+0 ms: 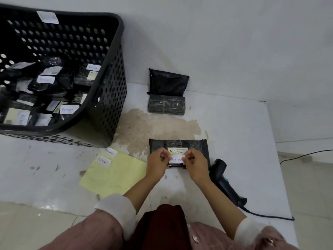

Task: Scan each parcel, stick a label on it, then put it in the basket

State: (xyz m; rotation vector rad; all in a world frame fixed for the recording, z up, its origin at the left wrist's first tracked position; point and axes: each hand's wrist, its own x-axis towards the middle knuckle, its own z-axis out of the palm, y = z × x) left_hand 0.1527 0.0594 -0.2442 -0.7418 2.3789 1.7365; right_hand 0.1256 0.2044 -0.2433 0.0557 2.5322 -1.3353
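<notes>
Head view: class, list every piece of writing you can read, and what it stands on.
"RETURN": white label held by both hands.
"RETURN": two white labels on yellow sheet.
"RETURN": labels on parcels in black perforated basket.
Printed sticker on black parcel: too small.

Plain white wall [216,33] behind and to the right, matte and bare, evenly lit by soft, diffuse light with no hard shadows. White counter [234,132] set against it, scuffed and flecked with dark marks, with a large tan patch of worn-off paint [153,127] near the middle and a small fitting at the far right corner. Pale tiled floor [306,186] past the counter's right edge and at lower left, crossed by a thin black cable [304,156] along the wall base.
</notes>
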